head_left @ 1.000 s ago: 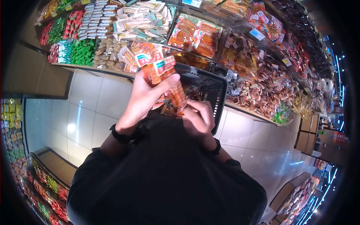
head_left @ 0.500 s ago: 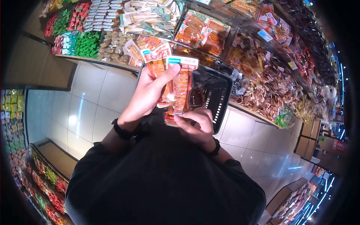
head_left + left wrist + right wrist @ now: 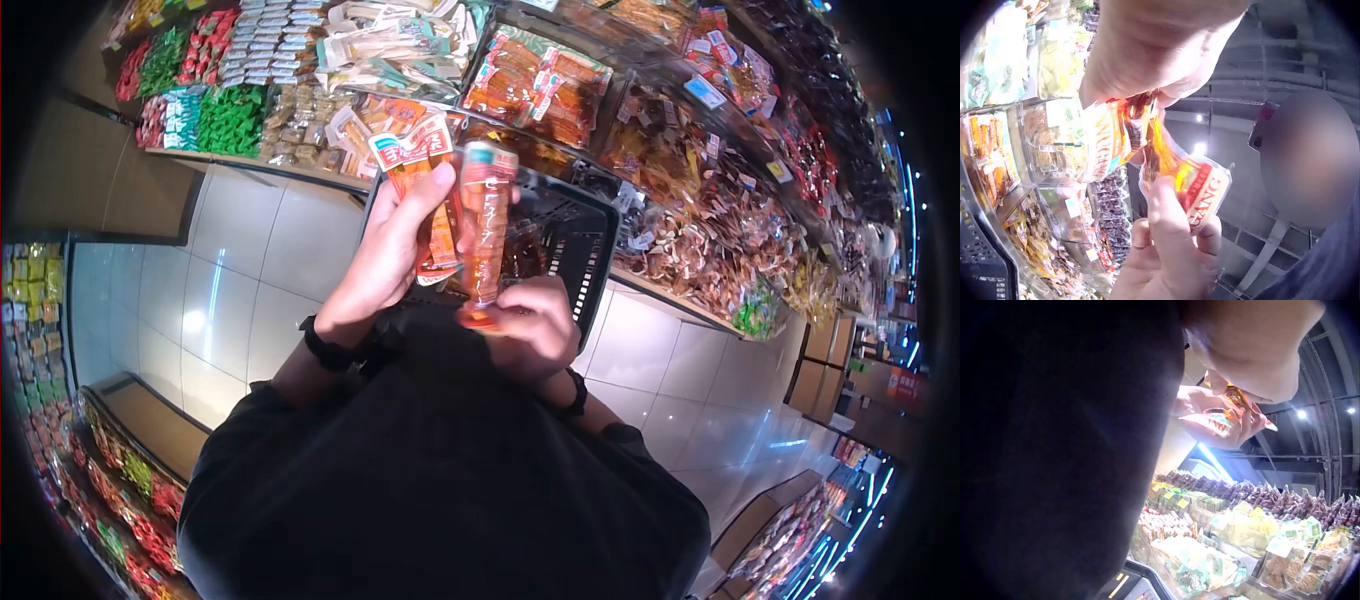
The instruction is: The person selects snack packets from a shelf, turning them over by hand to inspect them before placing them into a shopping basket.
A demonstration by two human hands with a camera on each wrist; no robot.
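In the head view the left hand (image 3: 385, 250) grips a red-and-orange snack packet (image 3: 440, 245) with a white top, its thumb lying over the front. Beside it the right hand (image 3: 535, 325) pinches the lower end of a second, narrow packet (image 3: 487, 230), which is blurred and stands turned partly edge-on. The left wrist view shows the right hand (image 3: 1169, 256) pinching a packet (image 3: 1194, 187) with red lettering, below the left hand (image 3: 1160, 50) and its packet (image 3: 1104, 140). Both hands are above a black basket (image 3: 600, 215).
Shelves of packaged snacks curve across the top and right, including green packets (image 3: 232, 122) and flat orange packs (image 3: 545, 85). Pale floor tiles (image 3: 225, 300) lie on both sides of the body. A lower display (image 3: 790, 525) stands at the lower right.
The right hand's packet has moved from crossing the left one, to facing flat under the left thumb, to turned and separate from it. The left thumb now lies on its own packet.
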